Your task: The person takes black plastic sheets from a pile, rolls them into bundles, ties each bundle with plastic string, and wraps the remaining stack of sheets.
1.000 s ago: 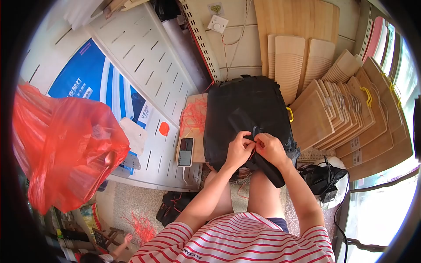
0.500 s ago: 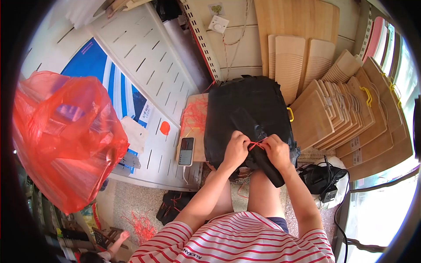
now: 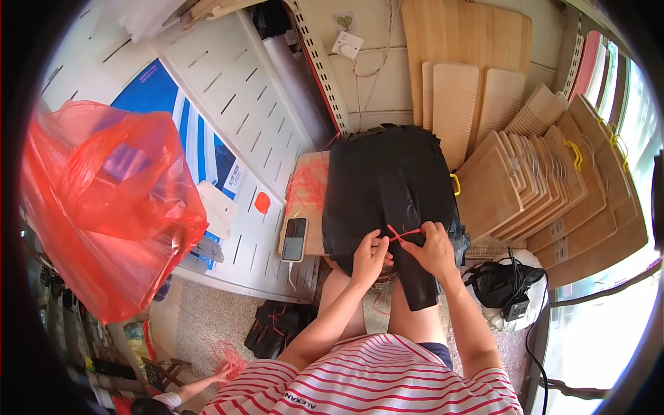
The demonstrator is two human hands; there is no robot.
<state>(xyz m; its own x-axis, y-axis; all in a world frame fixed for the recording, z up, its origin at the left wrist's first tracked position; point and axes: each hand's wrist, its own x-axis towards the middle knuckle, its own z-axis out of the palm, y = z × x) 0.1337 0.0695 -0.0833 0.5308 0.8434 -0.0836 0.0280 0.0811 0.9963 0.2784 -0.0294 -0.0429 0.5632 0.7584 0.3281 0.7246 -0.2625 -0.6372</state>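
Observation:
A long, narrow bundle of folded black plastic [image 3: 417, 280] slants from the large black-covered block [image 3: 360, 180] down over my right thigh. Red string [image 3: 400, 236] is tied around its middle in a knot, with short ends sticking out. My right hand [image 3: 434, 252] grips the bundle's right side at the knot, thumb across the top, fingertips near a string end. At the bundle's left edge is my left hand [image 3: 371, 257], its fingers loosely bent and slightly apart, with no string visible in them.
A phone [image 3: 294, 238] on a cable and loose red strings [image 3: 309, 181] lie left of the block. Wooden boards [image 3: 494, 183] stand at right. A red plastic bag [image 3: 114, 214] hangs at left. Tied black bundles [image 3: 279, 326] lie on the floor; another person's hand [image 3: 225, 372] reaches toward red strings.
The string ends have left my left fingers, and the knot now sits on the bundle. Both hands moved slightly down, and the bundle turned more upright. The other person's hand reached toward the floor strings.

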